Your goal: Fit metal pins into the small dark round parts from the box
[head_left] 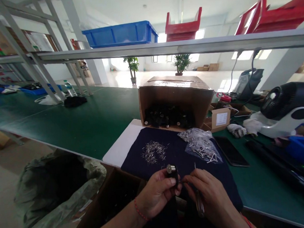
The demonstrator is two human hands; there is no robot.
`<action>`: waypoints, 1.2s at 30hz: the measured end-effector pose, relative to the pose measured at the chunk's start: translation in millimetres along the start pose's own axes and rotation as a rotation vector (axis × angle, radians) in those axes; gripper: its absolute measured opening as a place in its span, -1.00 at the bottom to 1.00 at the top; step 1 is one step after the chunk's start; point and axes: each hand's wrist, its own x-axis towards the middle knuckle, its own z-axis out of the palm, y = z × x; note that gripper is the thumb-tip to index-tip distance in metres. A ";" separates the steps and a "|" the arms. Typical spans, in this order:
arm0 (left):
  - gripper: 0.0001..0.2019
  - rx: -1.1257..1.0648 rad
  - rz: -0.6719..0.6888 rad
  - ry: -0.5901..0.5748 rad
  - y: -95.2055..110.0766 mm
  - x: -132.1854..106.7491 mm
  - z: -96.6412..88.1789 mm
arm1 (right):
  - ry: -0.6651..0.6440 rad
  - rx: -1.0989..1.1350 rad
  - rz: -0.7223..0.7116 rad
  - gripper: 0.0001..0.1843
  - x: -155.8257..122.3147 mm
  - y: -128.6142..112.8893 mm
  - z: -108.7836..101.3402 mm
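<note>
My left hand (158, 190) is closed round a small black part with a shiny round metal end (171, 168), held upright above the dark cloth. Close beside it, my right hand (205, 188) has its fingertips pinched together against the part's side. A slim tool with a glossy, rounded handle (199, 206) lies in the right palm; its kind is not clear. Whether the fingertips also hold a small pin cannot be made out. Beyond the hands, a loose heap of small metal pins (154, 152) lies on the dark blue cloth (134, 155). A clear plastic bag (201, 145) of metal pins lies right of it.
A cardboard box (176, 82) on its side holds several black parts. Right of the cloth are a phone (232, 151), gloves (236, 130) and a fan (284, 108). An open carton (116, 193) stands below the table edge. A shelf (163, 49) crosses overhead.
</note>
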 end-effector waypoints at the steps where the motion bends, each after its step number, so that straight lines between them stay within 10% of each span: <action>1: -0.70 0.000 -0.005 -0.001 -0.1 -0.3 -0.6 | -0.001 0.001 -0.002 -0.76 0.9 -0.3 -0.2; 22: -0.69 0.272 -0.072 0.002 20.1 21.4 -9.4 | -0.140 -0.051 0.007 -0.73 6.1 23.4 19.7; 36: -0.74 0.538 -0.241 -0.016 24.8 56.5 -19.8 | -0.141 0.321 0.227 -0.66 2.4 44.4 32.9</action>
